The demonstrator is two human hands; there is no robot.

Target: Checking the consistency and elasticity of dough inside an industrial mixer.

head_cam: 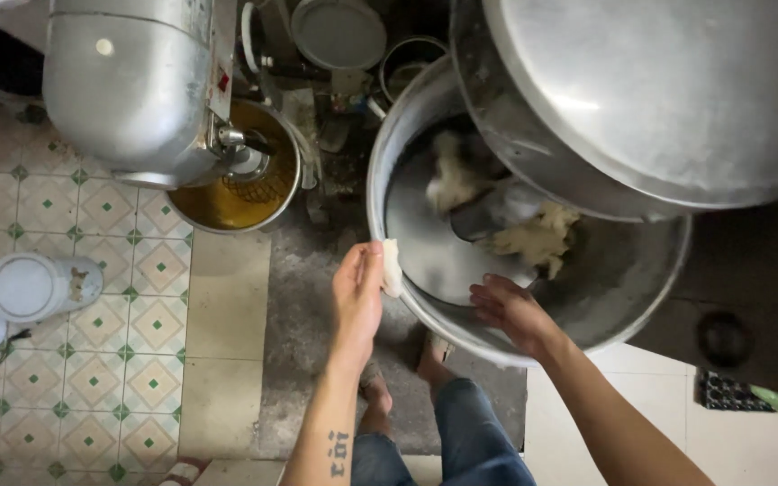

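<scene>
A large steel mixer bowl (402, 135) stands in front of me with pale dough (533, 236) stuck around its dark hook and more dough (450, 173) against the far wall. My left hand (359, 292) hovers just outside the bowl's near rim, fingers closed on a small pale dough piece (392, 267). My right hand (511, 310) rests on the near rim, fingers spread and reaching inside, holding nothing that I can see. The mixer's big metal head (659, 90) hangs over the bowl's right half and hides part of it.
A smaller mixer (132, 81) stands at upper left over a bowl of yellow batter (236, 193) with a whisk. A white bucket (33, 286) lies on the tiled floor at left. My feet and jeans (461, 432) are below on grey concrete.
</scene>
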